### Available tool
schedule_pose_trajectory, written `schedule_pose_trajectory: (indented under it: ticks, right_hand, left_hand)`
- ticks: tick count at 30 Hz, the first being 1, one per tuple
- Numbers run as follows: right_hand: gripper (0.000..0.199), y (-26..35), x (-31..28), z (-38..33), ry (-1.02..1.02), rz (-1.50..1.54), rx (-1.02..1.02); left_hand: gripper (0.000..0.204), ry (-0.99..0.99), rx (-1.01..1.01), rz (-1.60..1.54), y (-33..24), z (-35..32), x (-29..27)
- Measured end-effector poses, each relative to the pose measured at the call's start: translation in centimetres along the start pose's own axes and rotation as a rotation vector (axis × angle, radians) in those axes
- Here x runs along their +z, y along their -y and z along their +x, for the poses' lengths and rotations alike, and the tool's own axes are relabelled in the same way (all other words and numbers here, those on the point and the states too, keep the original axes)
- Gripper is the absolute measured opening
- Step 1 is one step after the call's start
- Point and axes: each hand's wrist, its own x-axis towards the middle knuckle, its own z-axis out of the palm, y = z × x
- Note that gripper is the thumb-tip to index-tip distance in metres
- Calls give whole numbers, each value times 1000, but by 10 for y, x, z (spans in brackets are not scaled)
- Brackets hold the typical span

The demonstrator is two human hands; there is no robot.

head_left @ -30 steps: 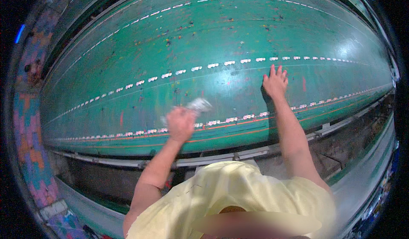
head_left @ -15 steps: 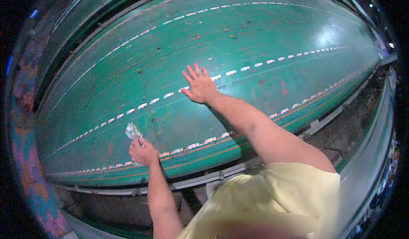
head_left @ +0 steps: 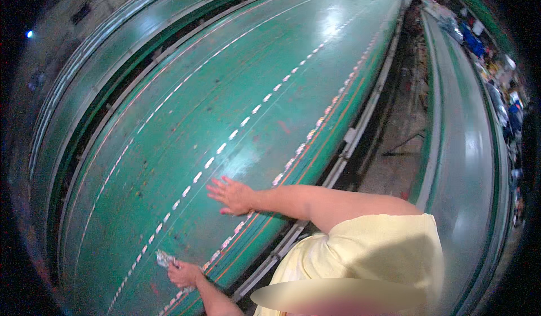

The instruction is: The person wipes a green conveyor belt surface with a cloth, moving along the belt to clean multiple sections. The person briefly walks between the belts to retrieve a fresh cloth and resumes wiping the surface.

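My left hand (head_left: 185, 274) is closed around a crumpled whitish scrap (head_left: 164, 258), whose cloth or plastic material I cannot make out. It is low over the near part of a long green table (head_left: 186, 124), and the scrap sticks out past the fingers. Farther along and to the right, my right hand (head_left: 231, 196) has its fingers spread, palm down, with nothing in it. It lies on or just above the green surface, between a row of small white marks (head_left: 221, 148) and the table's near edge.
Small dark specks and reddish smears dot the tabletop. A pale rail (head_left: 350, 136) follows its near edge. To the right, past a dark gap, runs a second long table (head_left: 465, 147) with piled items (head_left: 473, 43) behind it. Another long surface (head_left: 107, 74) lies beyond the far edge.
The view has turned, so the table now runs more steeply up to the right. My right hand is now nearer the table's near edge. My left hand still grips the scrap.
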Motion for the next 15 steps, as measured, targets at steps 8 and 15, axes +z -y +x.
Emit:
schedule_pose_trajectory:
  ticks: [8,15]
  right_hand:
    - [68,-7,-35,-131,200,192,16]
    - [48,-145,-79,-299,-336,135,312]
  left_hand:
    - [43,156,38,76,-21,-1,-35]
    - [44,-136,584,57,-13,-23,-50]
